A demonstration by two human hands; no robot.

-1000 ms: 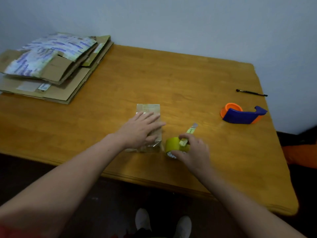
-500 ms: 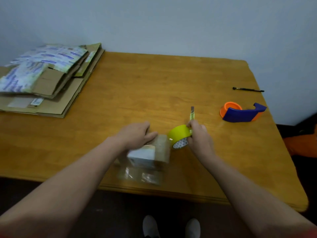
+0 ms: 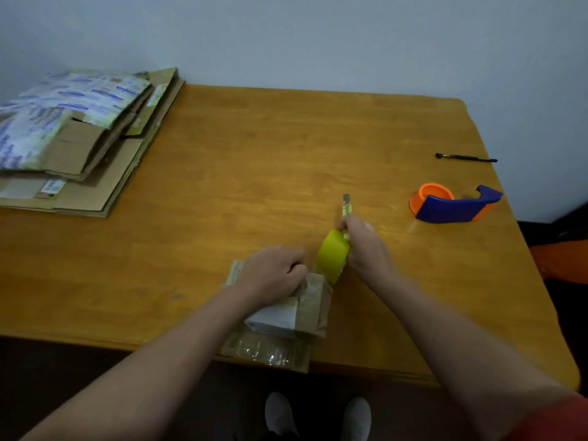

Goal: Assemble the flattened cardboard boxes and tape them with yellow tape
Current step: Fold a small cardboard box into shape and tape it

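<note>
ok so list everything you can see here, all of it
table: 1, orange-brown wood, fills the view
flattened cardboard boxes: 1 stack, brown, some printed white and blue, far left corner
small box: 1, brown with a white label, near edge
yellow tape roll: 1, yellow, tilted, by the small box's far right corner
cutter: 1, yellow-green, blade out, pointing away
tape dispenser: 1, blue and orange, right side
thin stick: 1, black, far right
shoes: 2, white, floor below the near edge
hands: 2, bare; left hand grips the small box, right hand holds the yellow tape roll and cutter
</note>
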